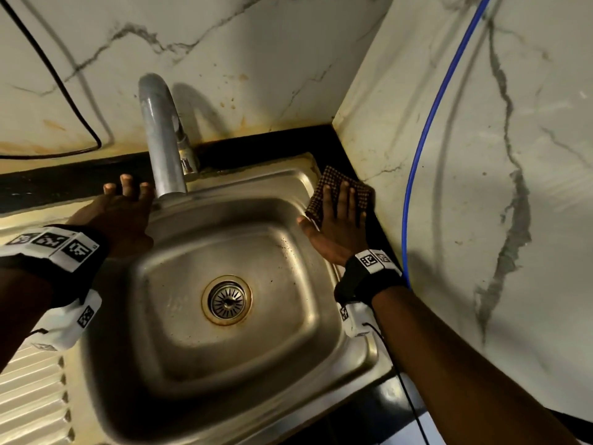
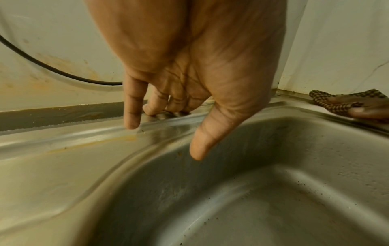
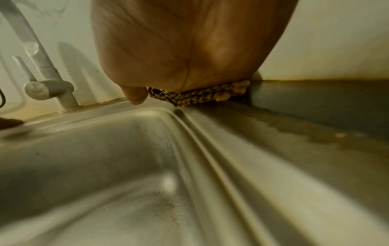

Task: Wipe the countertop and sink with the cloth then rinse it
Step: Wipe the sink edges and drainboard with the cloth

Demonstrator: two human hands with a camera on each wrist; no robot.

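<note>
I'm looking into a home kitchen corner. A stainless steel sink with a round drain strainer and a ribbed draining board is set into a dark worktop. A curved metal tap rises behind it. Marble-patterned wall panels, stained brown along the bottom edge, meet at the corner.

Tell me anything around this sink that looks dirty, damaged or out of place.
Orange-brown staining runs along the white marble backsplash behind the grey curved faucet, rust rings the round metal drain, and dark specks dot the stainless steel sink. Nothing looks spilled or broken.
</note>
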